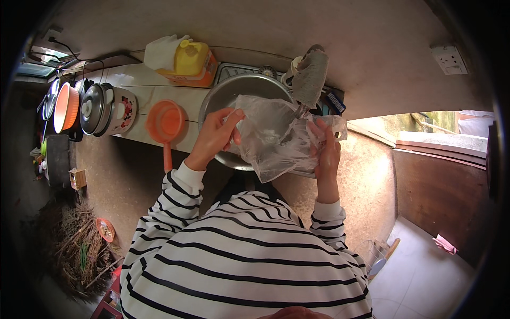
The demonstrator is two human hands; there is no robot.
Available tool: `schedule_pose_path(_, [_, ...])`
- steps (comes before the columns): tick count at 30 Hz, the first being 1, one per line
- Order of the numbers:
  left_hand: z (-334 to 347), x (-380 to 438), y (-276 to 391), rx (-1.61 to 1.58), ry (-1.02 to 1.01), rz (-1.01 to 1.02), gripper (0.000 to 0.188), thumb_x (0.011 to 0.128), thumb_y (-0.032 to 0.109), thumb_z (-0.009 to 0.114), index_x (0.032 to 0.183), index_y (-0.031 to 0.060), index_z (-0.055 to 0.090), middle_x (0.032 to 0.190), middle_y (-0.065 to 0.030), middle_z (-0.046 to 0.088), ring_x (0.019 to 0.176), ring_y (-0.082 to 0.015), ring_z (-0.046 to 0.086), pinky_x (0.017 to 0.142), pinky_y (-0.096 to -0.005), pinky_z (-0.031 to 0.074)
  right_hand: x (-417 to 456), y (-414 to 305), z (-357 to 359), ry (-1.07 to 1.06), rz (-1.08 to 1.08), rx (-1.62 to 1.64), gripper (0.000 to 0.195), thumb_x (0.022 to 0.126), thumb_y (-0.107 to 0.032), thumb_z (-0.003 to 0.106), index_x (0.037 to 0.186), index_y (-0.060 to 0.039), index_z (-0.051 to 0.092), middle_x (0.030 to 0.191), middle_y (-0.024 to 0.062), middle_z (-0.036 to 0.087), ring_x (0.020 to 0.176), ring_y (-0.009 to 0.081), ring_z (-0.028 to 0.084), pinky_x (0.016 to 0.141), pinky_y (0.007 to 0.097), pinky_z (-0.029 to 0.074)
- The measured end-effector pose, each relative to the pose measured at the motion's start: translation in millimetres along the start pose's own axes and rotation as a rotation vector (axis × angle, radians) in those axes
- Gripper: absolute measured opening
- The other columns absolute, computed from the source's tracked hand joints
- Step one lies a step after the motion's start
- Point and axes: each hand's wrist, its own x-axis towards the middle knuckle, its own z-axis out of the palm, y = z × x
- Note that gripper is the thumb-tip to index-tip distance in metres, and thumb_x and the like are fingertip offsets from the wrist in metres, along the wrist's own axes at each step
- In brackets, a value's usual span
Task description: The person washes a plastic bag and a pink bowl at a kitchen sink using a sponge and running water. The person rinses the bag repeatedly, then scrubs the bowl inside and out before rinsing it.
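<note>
A clear plastic bag is stretched between my two hands above a round metal basin. Its left edge is pinched by the thumb and fingers of my left hand. My right hand grips the crumpled right end, with some fingers seen through the film. Much of the basin's inside is hidden behind the bag. The basin sits at the sink, whose ribbed metal edge shows behind it. Left of the basin, an orange plastic dipper stands on the tiled counter, its handle jutting past the front edge.
A yellow-and-orange plastic jug with a white glove over it stands by the wall. A grey cloth hangs over the faucet, near a blue brush. Lidded pots line the left counter. Dry brushwood lies lower left.
</note>
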Motion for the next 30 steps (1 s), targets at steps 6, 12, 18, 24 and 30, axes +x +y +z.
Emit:
schedule_pose_path(6, [-1.0,-0.8,-4.9,0.003,-0.011,0.002,0.041,0.096,0.041,0.055,0.100,0.0014,0.064,0.052,-0.0017,0.052,0.037,-0.0052,0.037,0.038,-0.0217,0.028,-1.6,4.7,-1.4,0.009,0.003,0.004,0.051,0.100,-0.039,0.046,0.129,0.0021,0.053,0.120,0.0144,0.065,0.071,0.0083,0.052,0.052,0.0209,0.039])
schedule_pose_path(12, [-1.0,-7.0,0.1,-0.003,-0.008,-0.010,0.039,0.097,0.040,0.055,0.101,0.0014,0.064,0.051,-0.0018,0.052,0.037,-0.0055,0.036,0.038,-0.0220,0.027,-1.2,13.3,-2.4,-0.035,0.024,0.017,0.050,0.101,-0.039,0.047,0.132,0.0001,0.052,0.122,0.0147,0.064,0.100,0.0133,0.061,0.057,0.0221,0.041])
schedule_pose_path(18, [-6.4,-14.5,2.9,-0.031,-0.008,0.002,0.036,0.098,0.036,0.053,0.102,0.0011,0.063,0.051,-0.0017,0.052,0.036,-0.0061,0.036,0.037,-0.0220,0.027,-3.6,13.2,4.7,-0.045,0.026,0.054,0.051,0.100,-0.039,0.047,0.133,0.0006,0.050,0.123,0.0154,0.063,0.090,0.0120,0.058,0.058,0.0226,0.041])
schedule_pose_path(24, [-11.9,-15.4,0.8,-0.050,0.005,0.003,0.036,0.099,0.035,0.053,0.102,0.0009,0.063,0.051,-0.0015,0.051,0.036,-0.0066,0.036,0.037,-0.0219,0.026,-3.6,19.1,5.0,-0.041,-0.001,0.039,0.051,0.100,-0.038,0.046,0.133,-0.0001,0.051,0.121,0.0137,0.064,0.071,0.0079,0.053,0.056,0.0223,0.041])
schedule_pose_path(30, [-11.6,-10.0,-3.5,-0.063,-0.008,0.001,0.036,0.098,0.035,0.053,0.102,0.0002,0.063,0.050,-0.0019,0.051,0.035,-0.0067,0.036,0.036,-0.0223,0.026,-3.3,16.4,7.7,0.011,0.015,0.027,0.048,0.100,-0.037,0.045,0.131,-0.0011,0.053,0.119,0.0129,0.065,0.062,0.0080,0.049,0.056,0.0227,0.042])
